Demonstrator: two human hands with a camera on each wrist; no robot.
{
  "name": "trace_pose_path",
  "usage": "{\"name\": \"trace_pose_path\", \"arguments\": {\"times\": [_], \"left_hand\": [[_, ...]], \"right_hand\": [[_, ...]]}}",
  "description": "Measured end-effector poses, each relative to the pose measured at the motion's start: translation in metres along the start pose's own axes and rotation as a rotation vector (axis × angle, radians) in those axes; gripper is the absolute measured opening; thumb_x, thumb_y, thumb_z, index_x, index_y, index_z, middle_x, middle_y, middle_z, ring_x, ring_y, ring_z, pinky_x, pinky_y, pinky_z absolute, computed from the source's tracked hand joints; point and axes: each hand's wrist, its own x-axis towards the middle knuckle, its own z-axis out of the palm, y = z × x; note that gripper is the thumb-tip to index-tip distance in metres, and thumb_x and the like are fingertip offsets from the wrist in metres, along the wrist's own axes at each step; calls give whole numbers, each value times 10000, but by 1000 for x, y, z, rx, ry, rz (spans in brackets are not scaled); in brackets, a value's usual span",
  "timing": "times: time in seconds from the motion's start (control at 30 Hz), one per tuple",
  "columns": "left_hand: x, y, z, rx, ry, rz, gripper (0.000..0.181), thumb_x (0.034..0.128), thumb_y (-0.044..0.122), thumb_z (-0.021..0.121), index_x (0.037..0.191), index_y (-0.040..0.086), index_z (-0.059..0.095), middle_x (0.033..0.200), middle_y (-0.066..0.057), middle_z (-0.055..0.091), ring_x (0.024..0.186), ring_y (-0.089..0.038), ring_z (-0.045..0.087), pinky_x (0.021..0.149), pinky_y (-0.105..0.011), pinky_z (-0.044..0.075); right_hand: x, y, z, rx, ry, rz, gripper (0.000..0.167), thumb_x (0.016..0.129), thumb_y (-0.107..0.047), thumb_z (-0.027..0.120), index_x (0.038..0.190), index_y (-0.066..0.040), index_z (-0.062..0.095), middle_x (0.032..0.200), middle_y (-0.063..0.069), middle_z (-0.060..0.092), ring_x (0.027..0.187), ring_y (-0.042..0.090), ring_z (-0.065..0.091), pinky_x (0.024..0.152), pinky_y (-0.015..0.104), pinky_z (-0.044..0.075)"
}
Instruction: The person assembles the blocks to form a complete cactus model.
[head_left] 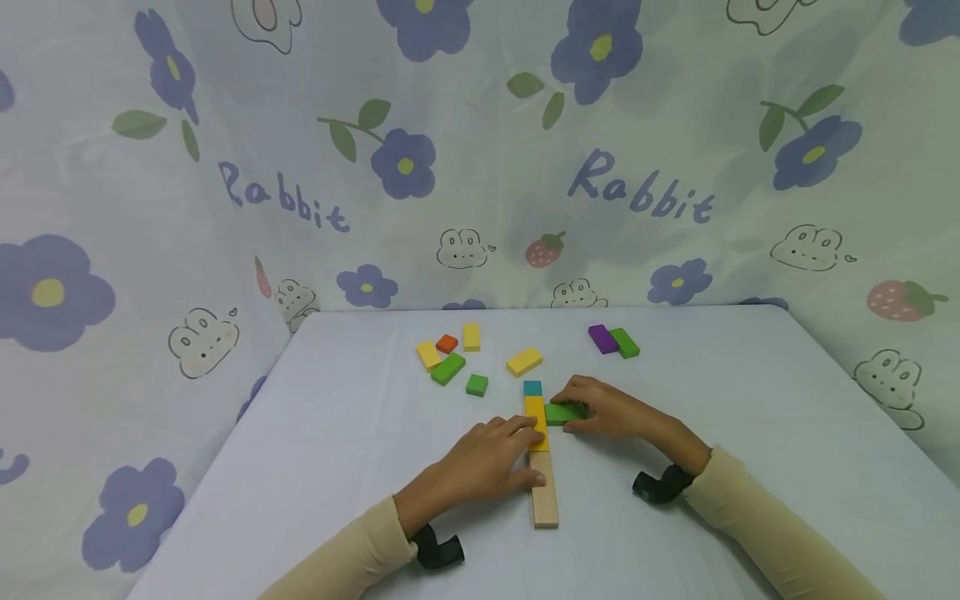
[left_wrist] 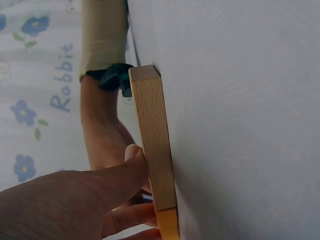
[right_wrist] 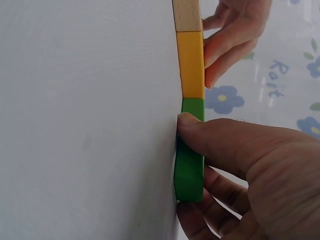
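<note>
A straight row lies flat on the table, made of a natural wood block [head_left: 546, 508] at the near end, a yellow block [head_left: 534, 407], and a small teal block [head_left: 532, 388] at the far end. My left hand [head_left: 486, 460] rests on the row from the left, its thumb touching the wood block and its fingertips on the yellow one. On the other side, my right hand [head_left: 613, 410] pinches a green block [head_left: 564, 414] between thumb and fingers. One end of this green block meets the yellow block's right side, sticking out sideways from the row.
Beyond the row, a yellow block [head_left: 524, 362] and a small green cube [head_left: 477, 384] lie loose. Farther left sit a green block [head_left: 448, 369], an orange cube [head_left: 447, 343] and two yellow blocks. At the back right, a purple block [head_left: 602, 339] touches a green one [head_left: 624, 343].
</note>
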Motion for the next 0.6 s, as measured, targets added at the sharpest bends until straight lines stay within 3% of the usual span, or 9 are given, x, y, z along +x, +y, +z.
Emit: {"name": "trace_pose_path", "arguments": {"times": [0.4,0.6], "left_hand": [[-1,-1,1,-1,7,5,606,930,587,596,1424,241,534,1545,7,454,1326,-222,517,1053,-441,477],[-1,0,1,13,14,8,593,936,584,590,1416,240,537,1539,7,459,1324,-218,519,1051,-434,477]], "right_hand": [[0,-2,-3,5,-37,9,481,875,-332,775,1296,-138,645,1152,-37,627,1014,91,556,949,338,534],[-4,0,-15,-3,-49,-14,562,881,-422,750,1353,-153,609,1182,-25,624,1036,114,593,926,313,559]]}}
